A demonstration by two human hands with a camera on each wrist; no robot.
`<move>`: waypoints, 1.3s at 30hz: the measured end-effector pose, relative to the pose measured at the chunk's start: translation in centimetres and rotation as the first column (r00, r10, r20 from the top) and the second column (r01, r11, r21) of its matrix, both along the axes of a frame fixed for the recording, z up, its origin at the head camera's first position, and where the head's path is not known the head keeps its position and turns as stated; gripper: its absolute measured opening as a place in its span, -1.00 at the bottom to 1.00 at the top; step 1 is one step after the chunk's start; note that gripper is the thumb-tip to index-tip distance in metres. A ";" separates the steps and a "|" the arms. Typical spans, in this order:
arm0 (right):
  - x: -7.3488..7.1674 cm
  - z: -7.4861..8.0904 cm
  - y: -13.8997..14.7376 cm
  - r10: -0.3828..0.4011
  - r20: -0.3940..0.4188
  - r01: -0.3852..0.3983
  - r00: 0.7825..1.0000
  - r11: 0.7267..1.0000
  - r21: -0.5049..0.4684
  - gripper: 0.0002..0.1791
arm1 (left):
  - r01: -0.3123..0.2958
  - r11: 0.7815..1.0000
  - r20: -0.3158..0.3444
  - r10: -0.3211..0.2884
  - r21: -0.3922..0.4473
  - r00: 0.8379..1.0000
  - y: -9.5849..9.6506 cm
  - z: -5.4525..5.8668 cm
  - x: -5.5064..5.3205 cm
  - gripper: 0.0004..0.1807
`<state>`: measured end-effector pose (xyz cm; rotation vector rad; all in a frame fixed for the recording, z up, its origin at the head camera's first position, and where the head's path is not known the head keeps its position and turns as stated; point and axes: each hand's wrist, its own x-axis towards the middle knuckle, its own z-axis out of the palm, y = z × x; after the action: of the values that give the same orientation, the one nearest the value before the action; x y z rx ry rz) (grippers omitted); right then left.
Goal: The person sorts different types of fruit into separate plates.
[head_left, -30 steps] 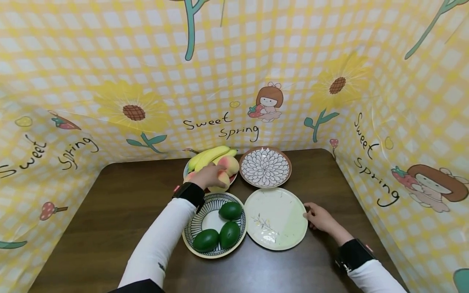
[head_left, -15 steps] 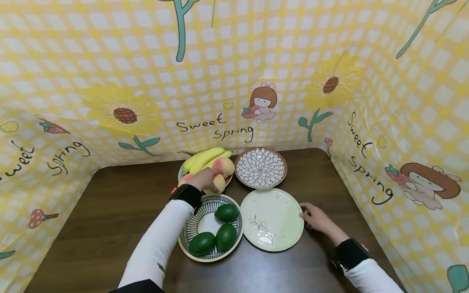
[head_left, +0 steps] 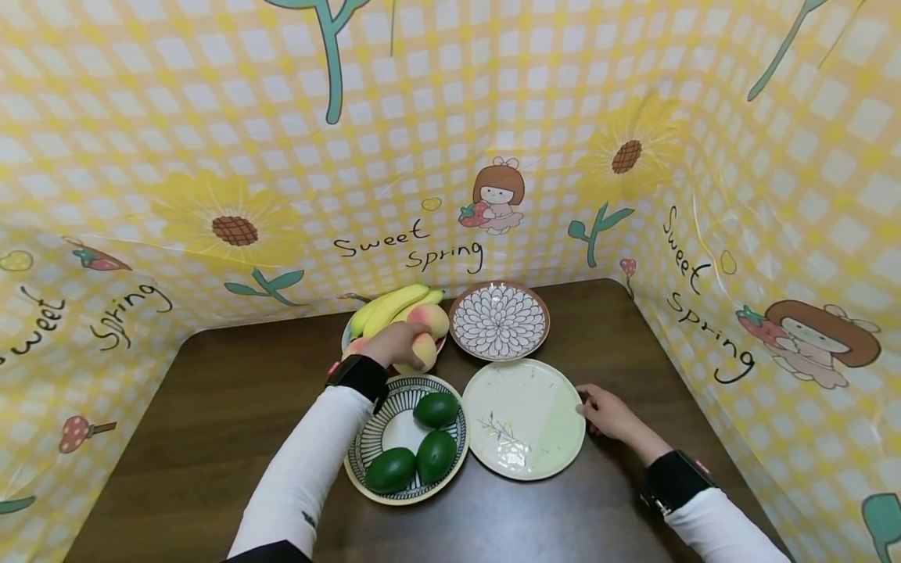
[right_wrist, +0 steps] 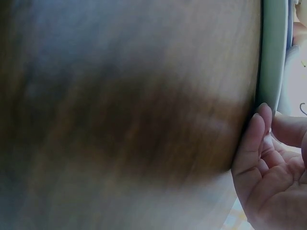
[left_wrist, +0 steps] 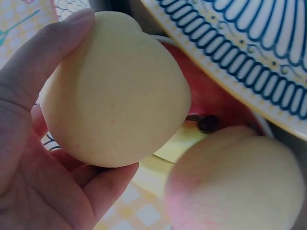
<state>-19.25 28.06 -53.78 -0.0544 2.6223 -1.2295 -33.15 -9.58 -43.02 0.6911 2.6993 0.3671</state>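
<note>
- The left hand (head_left: 394, 342) grips a peach (left_wrist: 115, 96) between thumb and fingers, at the fruit dish (left_wrist: 206, 81).
- Just beyond that hand lie bananas (head_left: 389, 308) and another peach (head_left: 431, 318).
- On its near side, a striped bowl (head_left: 357, 471) holds three green avocados (head_left: 436, 457).
- The right hand (head_left: 611, 414) pinches the rim of a pale green plate (head_left: 528, 430), just left of it.
- Right of the left hand sits a petal-patterned dish (head_left: 500, 320).
</note>
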 end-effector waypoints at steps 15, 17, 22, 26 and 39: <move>-0.4 0.2 0.3 0.029 -0.004 -0.028 1.000 1.000 0.010 -0.52 | 0.059 0.998 -0.082 -0.057 0.024 0.995 4.9 3.1 2.4 -0.16; -0.4 0.2 0.4 0.025 0.001 -0.025 1.000 1.000 0.002 -0.52 | 0.094 0.995 -0.102 -0.091 0.031 0.991 5.9 3.1 2.7 -0.16; -0.3 0.2 0.4 0.020 0.016 -0.020 1.000 1.000 -0.002 -0.53 | 0.156 0.985 -0.112 -0.147 0.076 0.983 8.6 2.7 4.0 -0.17; -0.5 0.2 0.4 0.019 0.024 -0.019 1.000 1.000 0.015 -0.52 | 0.189 0.975 -0.110 -0.176 0.119 0.978 11.0 1.7 4.9 -0.19; -1.0 0.1 0.7 0.047 -0.015 -0.047 0.999 0.999 -0.010 -0.55 | 0.218 0.974 -0.135 -0.208 0.065 0.969 18.5 -2.1 7.1 -0.28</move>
<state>-20.21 28.74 -53.68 -0.1268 2.6121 -1.2321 -26.00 8.96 -45.08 1.0507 2.7044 0.3885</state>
